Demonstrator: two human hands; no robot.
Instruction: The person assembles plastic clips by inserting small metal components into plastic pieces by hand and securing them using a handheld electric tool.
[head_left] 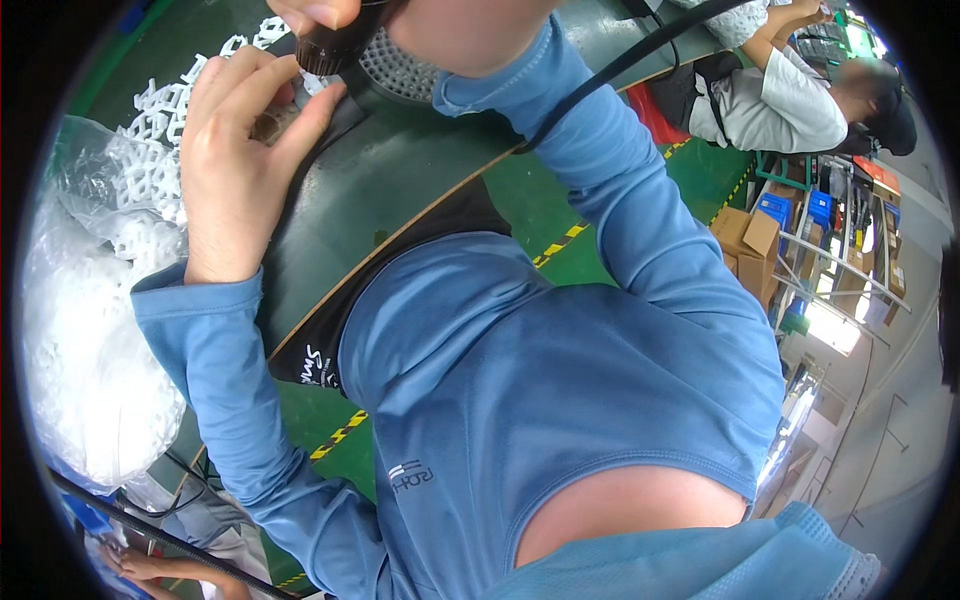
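My left hand (232, 150) rests at the far left of the dark green table, its thumb and fingers curled round a small part that they mostly hide. Beside its thumb sits a dark flat block (335, 118). Above the left fingertips, my right hand (322, 12) grips a black cylindrical tool with a ribbed collar (325, 55). The upper edge cuts off much of that hand and the tool. Just right of the tool is a round grey plate covered in small bumps (402, 72), partly behind my right forearm.
White lattice-like plastic pieces (155, 110) heap left of my left hand, beside a clear plastic bag (110, 350) of white pieces. A black cable (620, 65) crosses my right sleeve. Other people (780, 100) sit at upper right and lower left. Cardboard boxes (745, 245) stand at right.
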